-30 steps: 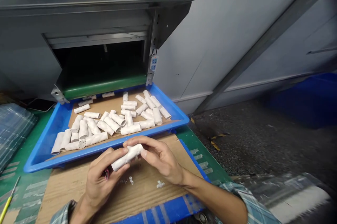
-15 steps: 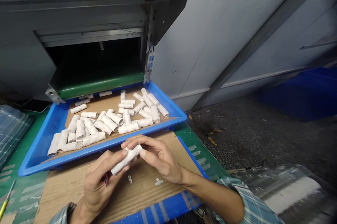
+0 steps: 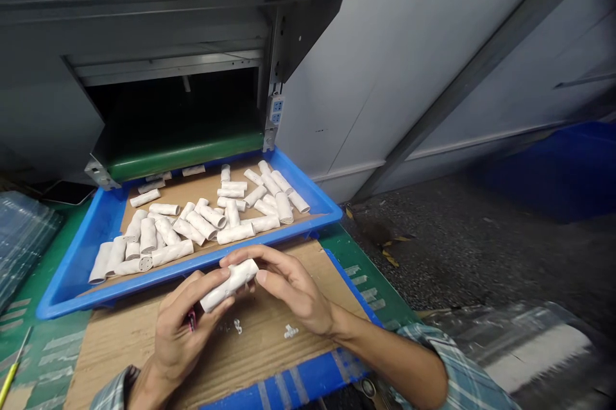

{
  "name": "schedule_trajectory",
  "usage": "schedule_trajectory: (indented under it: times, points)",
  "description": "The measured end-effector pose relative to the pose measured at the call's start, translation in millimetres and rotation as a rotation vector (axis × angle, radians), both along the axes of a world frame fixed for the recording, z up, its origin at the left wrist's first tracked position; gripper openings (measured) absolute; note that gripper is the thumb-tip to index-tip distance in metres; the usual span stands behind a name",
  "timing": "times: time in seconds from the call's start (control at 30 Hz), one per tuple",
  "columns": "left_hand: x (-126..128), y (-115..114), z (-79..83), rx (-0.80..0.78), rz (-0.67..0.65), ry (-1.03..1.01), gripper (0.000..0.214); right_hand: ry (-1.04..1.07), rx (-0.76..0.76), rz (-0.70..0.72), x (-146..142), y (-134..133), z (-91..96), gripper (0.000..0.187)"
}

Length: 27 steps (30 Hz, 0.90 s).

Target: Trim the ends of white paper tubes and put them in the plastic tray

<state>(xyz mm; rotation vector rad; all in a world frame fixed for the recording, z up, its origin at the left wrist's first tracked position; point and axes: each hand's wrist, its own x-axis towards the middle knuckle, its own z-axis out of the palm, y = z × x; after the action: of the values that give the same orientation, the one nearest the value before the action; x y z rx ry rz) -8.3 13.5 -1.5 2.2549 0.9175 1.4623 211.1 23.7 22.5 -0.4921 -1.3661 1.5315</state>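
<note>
White cylindrical tube (image 3: 230,285) gripped in both of a person's hands just in front of a blue plastic tray (image 3: 115,294), in this head-worn camera view. The left hand (image 3: 185,326) supports the tube's lower end, its fingers (image 3: 206,288) curled closely around it, while the right hand (image 3: 293,291) reaches over the upper end, fingertips (image 3: 250,253) pressed against the surface: a narrow, two-handed hold on the one piece. A small red object (image 3: 192,320) shows among the left fingers; what it is cannot be told.

Directly in front of the tray, a cardboard sheet (image 3: 120,352) lies under the hands, with small white fragments (image 3: 237,326) scattered on it. Inside the tray, dozens of similar white tubes (image 3: 235,233) lie at mixed angles on a brown liner (image 3: 192,188), and one near the front left corner shows small holes in its end (image 3: 145,263).

Behind the tray, a green-lipped opening (image 3: 185,154) is set in a grey metal machine (image 3: 144,31). Left of the tray are stacked clear plastic sheets (image 3: 24,237) and a yellow-handled tool (image 3: 12,368) on a green mat (image 3: 52,352). To its right, a blue bin (image 3: 543,172) sits blurred beyond a dark speckled floor (image 3: 457,237).
</note>
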Motion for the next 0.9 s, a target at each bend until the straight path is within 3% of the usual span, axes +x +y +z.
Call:
schedule_trajectory:
  times: [0.8, 0.9]
  points:
    - [3.7, -0.4, 3.3, -0.063, 0.036, -0.028, 0.022, -0.122, 0.003, -0.095, -4.3, -4.3, -9.7, 0.023]
    - [1.4, -1.5, 0.0, -0.086, 0.091, 0.025, 0.036, -0.165, 0.067, -0.18, -4.3, -5.6, -13.1, 0.022]
